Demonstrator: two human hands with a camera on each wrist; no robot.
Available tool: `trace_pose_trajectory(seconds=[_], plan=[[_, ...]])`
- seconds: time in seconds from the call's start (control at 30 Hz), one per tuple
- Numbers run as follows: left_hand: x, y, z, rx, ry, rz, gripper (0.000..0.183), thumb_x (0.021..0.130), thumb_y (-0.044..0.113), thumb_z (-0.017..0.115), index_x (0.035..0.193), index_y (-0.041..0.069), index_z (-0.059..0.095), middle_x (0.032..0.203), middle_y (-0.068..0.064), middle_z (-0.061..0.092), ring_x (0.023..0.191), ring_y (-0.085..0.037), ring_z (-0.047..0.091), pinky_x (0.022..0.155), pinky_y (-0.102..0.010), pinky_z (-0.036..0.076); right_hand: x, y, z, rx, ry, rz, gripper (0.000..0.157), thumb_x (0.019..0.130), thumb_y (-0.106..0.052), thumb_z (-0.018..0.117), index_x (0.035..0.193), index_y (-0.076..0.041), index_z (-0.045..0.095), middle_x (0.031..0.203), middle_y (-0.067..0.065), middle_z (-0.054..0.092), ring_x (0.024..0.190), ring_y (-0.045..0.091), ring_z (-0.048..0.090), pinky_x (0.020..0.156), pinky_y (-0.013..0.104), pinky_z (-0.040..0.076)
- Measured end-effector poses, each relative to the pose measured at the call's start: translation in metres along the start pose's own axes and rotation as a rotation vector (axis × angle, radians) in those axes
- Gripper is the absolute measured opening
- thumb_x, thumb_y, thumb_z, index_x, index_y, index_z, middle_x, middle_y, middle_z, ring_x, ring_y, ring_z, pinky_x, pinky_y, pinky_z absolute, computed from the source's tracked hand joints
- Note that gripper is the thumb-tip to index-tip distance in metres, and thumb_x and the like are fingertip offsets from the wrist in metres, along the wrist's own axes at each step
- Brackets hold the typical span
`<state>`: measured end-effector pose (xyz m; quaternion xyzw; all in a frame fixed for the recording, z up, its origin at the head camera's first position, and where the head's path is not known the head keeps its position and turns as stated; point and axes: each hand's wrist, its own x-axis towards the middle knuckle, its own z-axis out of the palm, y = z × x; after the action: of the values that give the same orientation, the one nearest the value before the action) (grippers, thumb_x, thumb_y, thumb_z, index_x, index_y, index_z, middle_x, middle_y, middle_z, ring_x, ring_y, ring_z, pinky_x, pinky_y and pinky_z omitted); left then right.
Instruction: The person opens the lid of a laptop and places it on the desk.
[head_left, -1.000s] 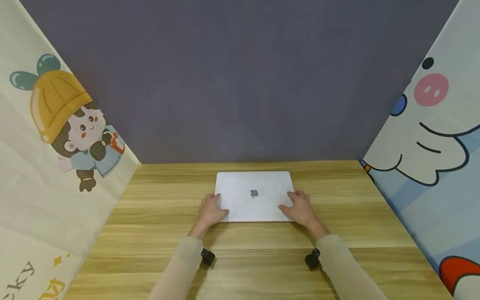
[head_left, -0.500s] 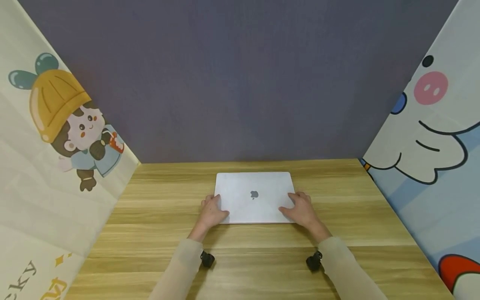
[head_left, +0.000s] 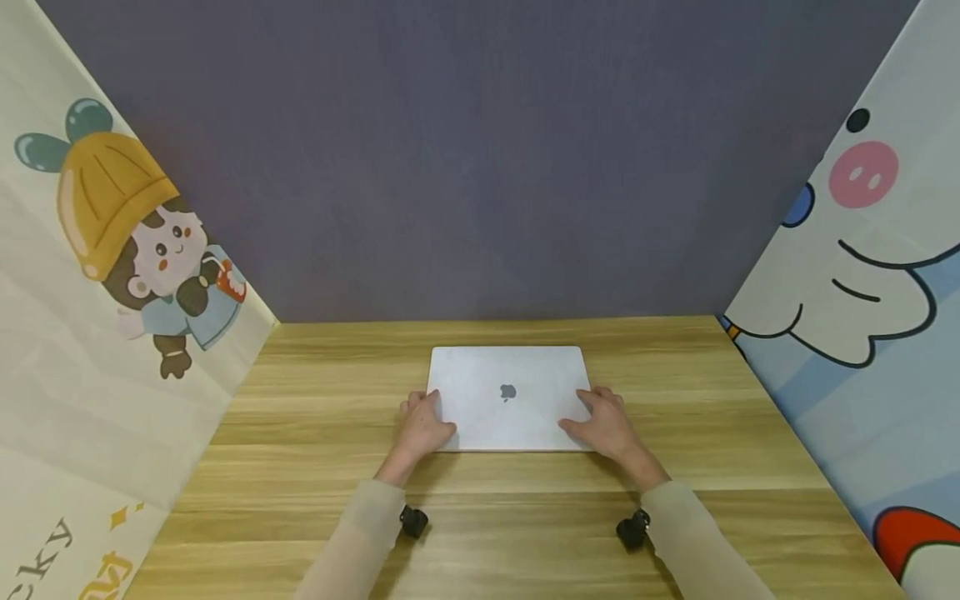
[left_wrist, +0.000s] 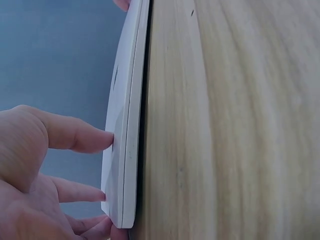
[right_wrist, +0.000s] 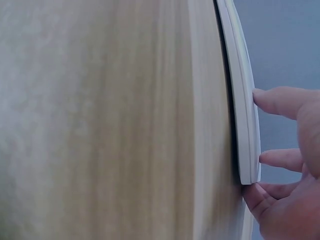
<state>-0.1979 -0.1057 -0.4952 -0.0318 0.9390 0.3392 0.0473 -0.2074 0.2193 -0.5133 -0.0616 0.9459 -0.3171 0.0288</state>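
Note:
A closed silver laptop (head_left: 487,421) with a dark apple logo lies flat, lid up, at the middle of the wooden table. My left hand (head_left: 423,427) grips its left side near the front corner. On the opposite side my right hand (head_left: 609,427) grips it the same way. In the left wrist view, thumb and forefinger press the laptop lid (left_wrist: 115,165) while the other fingers curl at the side edge, partly tucked below. The right wrist view shows similar fingers (right_wrist: 280,102) on the laptop (right_wrist: 242,95), with a dark strip under its front edge.
The wooden table (head_left: 315,467) stretches to a dark grey back panel (head_left: 495,167). Light side panels with cartoon prints stand at left (head_left: 45,350) and right (head_left: 847,283). Small black wrist cameras hang at the left sleeve (head_left: 348,542) and right sleeve (head_left: 697,542).
The laptop has shifted slightly toward me on the table, with both hands keeping their grip on its sides. The head view has tilted down a little.

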Motion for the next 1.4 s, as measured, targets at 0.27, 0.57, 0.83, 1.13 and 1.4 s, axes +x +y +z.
trace_pose_trajectory(seconds=[0.27, 0.57, 0.83, 1.13, 1.4], plan=[[-0.004, -0.001, 0.003, -0.001, 0.000, -0.006, 0.077, 0.074, 0.009, 0.074, 0.144, -0.011, 0.048, 0.140, -0.033, 0.042, 0.119, -0.042, 0.039, 0.095, -0.053, 0.046, -0.004, 0.001, 0.000, -0.007, 0.008, -0.011, 0.072, 0.087, -0.031, 0.078, 0.138, 0.013, 0.053, 0.142, 0.040, 0.043, 0.129, 0.054, 0.042, 0.107, 0.061, 0.042], [-0.009, 0.000, 0.001, 0.029, 0.008, 0.020, 0.076, 0.075, 0.011, 0.073, 0.143, -0.011, 0.049, 0.139, -0.033, 0.044, 0.119, -0.043, 0.040, 0.094, -0.052, 0.043, -0.008, 0.002, -0.001, 0.012, 0.000, -0.001, 0.074, 0.087, -0.033, 0.078, 0.139, 0.012, 0.053, 0.142, 0.040, 0.042, 0.129, 0.053, 0.042, 0.108, 0.061, 0.040], [-0.015, 0.000, -0.001, 0.037, 0.005, 0.013, 0.076, 0.078, 0.016, 0.077, 0.144, -0.011, 0.048, 0.139, -0.033, 0.044, 0.120, -0.043, 0.040, 0.097, -0.053, 0.041, -0.013, -0.001, -0.001, 0.009, 0.007, -0.007, 0.073, 0.086, -0.032, 0.079, 0.138, 0.013, 0.054, 0.141, 0.040, 0.044, 0.129, 0.054, 0.043, 0.107, 0.061, 0.042], [-0.020, -0.004, 0.000, 0.049, -0.007, 0.040, 0.078, 0.079, 0.019, 0.079, 0.144, -0.011, 0.049, 0.139, -0.032, 0.044, 0.121, -0.044, 0.040, 0.099, -0.054, 0.041, -0.020, 0.002, 0.000, 0.024, -0.006, -0.008, 0.074, 0.087, -0.033, 0.079, 0.139, 0.012, 0.053, 0.144, 0.041, 0.041, 0.132, 0.055, 0.040, 0.107, 0.063, 0.041], [-0.026, -0.007, 0.001, 0.062, -0.012, 0.047, 0.077, 0.081, 0.020, 0.081, 0.143, -0.012, 0.048, 0.139, -0.033, 0.044, 0.126, -0.044, 0.038, 0.103, -0.054, 0.040, -0.025, 0.003, 0.001, 0.009, 0.003, -0.025, 0.072, 0.086, -0.031, 0.079, 0.137, 0.013, 0.054, 0.140, 0.041, 0.044, 0.129, 0.055, 0.043, 0.105, 0.063, 0.042]])
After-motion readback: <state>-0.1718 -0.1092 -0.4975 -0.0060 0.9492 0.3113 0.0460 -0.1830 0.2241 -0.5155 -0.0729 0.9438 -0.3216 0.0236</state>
